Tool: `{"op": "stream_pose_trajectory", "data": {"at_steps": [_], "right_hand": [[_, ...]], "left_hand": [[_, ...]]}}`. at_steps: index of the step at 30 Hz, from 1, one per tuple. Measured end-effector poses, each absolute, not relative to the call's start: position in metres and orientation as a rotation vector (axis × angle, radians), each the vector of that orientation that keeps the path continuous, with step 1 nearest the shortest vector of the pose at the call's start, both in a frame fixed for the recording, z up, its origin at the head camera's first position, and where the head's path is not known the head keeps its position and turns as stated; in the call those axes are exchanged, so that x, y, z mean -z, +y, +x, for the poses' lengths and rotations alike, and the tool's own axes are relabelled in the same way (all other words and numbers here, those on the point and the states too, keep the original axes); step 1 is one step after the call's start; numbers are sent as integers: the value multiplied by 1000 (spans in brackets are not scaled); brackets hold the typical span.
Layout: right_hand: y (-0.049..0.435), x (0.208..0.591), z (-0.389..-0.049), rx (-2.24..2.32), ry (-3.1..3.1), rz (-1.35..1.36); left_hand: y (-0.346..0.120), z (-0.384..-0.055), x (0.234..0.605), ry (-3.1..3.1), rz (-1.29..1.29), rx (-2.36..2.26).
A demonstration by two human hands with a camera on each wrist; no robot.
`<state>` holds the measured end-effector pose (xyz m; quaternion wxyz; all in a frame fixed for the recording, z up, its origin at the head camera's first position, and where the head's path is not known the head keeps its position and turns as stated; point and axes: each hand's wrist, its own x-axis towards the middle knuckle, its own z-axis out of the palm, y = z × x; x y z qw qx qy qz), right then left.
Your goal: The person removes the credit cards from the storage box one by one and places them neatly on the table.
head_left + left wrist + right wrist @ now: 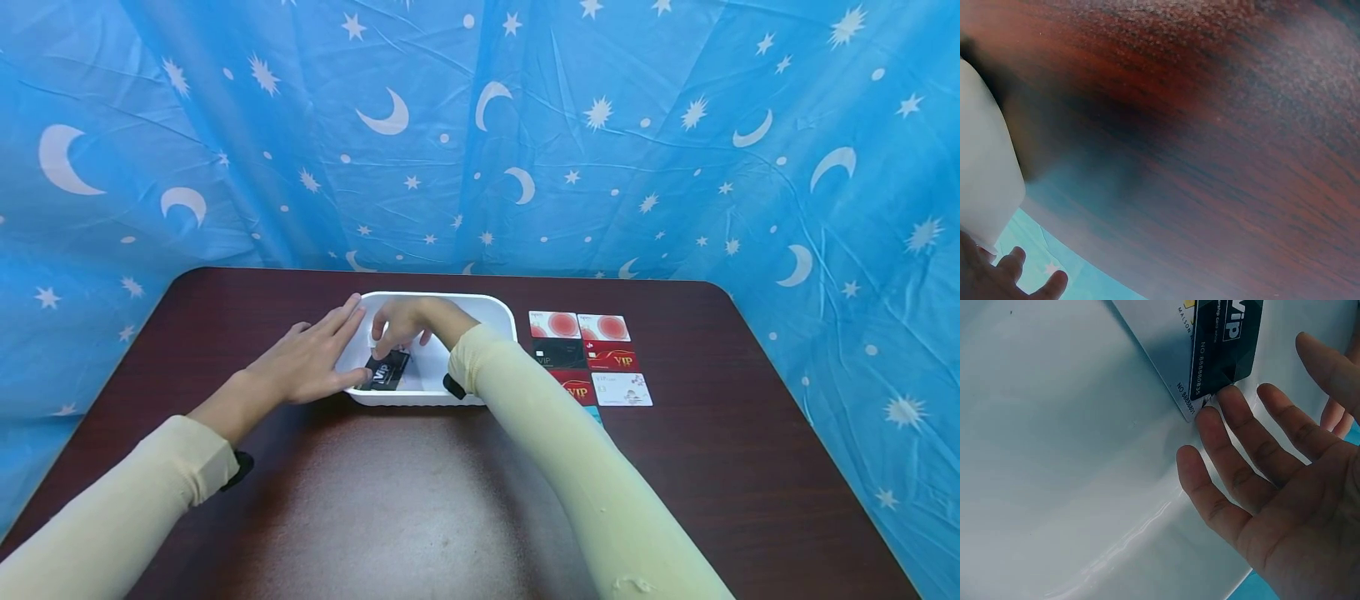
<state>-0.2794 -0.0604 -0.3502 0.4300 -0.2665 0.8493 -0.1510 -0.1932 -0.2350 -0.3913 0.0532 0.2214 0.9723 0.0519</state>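
Observation:
A white tray (427, 399) stands on the dark table. Inside, toward its left end, lies a black VIP card (390, 372), which overlaps a white card (1169, 353) in the right wrist view. My right hand (408, 319) reaches down into the tray with its fingers loosely spread. Its fingertips (1230, 397) are right at the lower ends of both cards, with no card gripped. My left hand (311, 358) lies along the tray's left rim, fingers extended. Only some of the left fingers (1013, 265) show at the lower corner of the left wrist view.
Right of the tray, cards lie in two columns: white ones with red circles (603, 327), a black card (558, 353), red VIP cards (611, 357) and a white VIP card (622, 389). My right sleeve partly covers a teal card (594, 413). A blue curtain (480, 167) hangs behind.

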Motion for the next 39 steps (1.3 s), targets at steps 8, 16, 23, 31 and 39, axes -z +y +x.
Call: {"op": "stream_pose_trajectory", "data": {"at_steps": [8, 16, 23, 31, 39], "right_hand": [[-61, 348, -280, 417, 2124, -662], [-54, 341, -277, 403, 2208, -800], [-42, 336, -270, 363, 2272, -977], [-17, 331, -256, 423, 2269, -1079], [24, 324, -242, 461, 2397, -1123]], "left_hand": [[-235, -193, 391, 2942, 654, -163], [-234, -193, 388, 2943, 658, -130], [-234, -192, 386, 2931, 674, -139], [-233, -192, 383, 2950, 694, -76], [-230, -193, 381, 2944, 647, -20]]}}
